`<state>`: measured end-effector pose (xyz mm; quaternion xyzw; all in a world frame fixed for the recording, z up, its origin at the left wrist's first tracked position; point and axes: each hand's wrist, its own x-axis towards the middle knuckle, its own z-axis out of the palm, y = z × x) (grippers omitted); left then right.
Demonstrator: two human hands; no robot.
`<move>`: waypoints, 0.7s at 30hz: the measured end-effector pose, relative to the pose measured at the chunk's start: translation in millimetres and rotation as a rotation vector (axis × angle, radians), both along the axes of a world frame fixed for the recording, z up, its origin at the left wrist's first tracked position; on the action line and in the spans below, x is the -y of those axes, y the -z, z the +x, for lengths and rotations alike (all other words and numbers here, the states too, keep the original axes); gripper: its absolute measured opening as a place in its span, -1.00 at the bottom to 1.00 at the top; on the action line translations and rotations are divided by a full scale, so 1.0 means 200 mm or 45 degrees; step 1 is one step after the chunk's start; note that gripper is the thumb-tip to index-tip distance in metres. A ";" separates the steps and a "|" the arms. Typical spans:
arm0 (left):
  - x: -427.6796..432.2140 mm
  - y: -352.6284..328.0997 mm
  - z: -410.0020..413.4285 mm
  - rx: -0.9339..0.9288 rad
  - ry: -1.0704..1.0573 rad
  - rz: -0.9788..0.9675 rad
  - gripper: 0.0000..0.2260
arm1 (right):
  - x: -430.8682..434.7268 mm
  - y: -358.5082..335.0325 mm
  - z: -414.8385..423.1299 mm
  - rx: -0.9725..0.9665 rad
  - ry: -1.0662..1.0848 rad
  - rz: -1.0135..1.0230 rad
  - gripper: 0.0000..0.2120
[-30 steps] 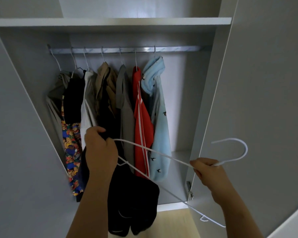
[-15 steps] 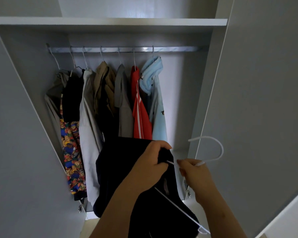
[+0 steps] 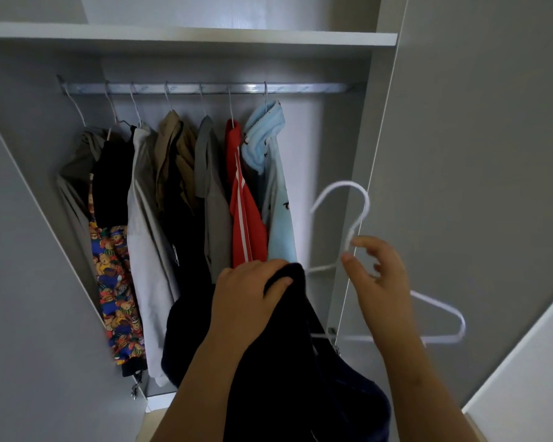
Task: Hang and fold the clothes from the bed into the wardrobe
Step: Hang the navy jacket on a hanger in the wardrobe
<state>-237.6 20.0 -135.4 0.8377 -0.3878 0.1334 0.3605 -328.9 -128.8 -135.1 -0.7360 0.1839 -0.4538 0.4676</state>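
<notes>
My left hand point(image 3: 249, 298) grips the top of a dark navy garment point(image 3: 300, 378) that hangs down in front of the open wardrobe. My right hand point(image 3: 380, 282) pinches the neck of a white hanger point(image 3: 358, 215), just below its hook. The hanger stands upright, its left shoulder tucked into the dark garment and its right shoulder sticking out past my wrist. Above, the metal rail point(image 3: 307, 88) carries several hung clothes: a bear-print piece point(image 3: 115, 282), a grey shirt point(image 3: 147, 234), a red top point(image 3: 243, 218), a light blue top point(image 3: 275, 212).
The wardrobe's right door point(image 3: 476, 186) stands open close beside my right hand. The left door point(image 3: 29, 282) is open too. A shelf point(image 3: 205, 38) runs above the rail. The rail's right end is bare past the light blue top.
The hanger has swung from lying sideways to upright, with its hook now pointing up. My right hand has risen and both hands have lifted the dark garment higher toward the rail.
</notes>
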 end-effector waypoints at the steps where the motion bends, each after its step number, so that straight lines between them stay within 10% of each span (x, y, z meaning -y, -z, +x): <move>1: -0.01 -0.01 0.01 -0.040 -0.039 -0.076 -0.76 | -0.02 0.01 0.00 0.072 0.026 -0.048 -0.78; 10: -0.06 -0.03 0.01 -0.150 -0.155 -0.201 -0.76 | -0.12 0.06 0.04 0.159 0.029 -0.079 -0.59; 21: -0.21 -0.13 0.05 -0.010 -0.255 -0.289 -0.78 | -0.10 0.42 0.09 -0.765 -0.244 0.374 -0.79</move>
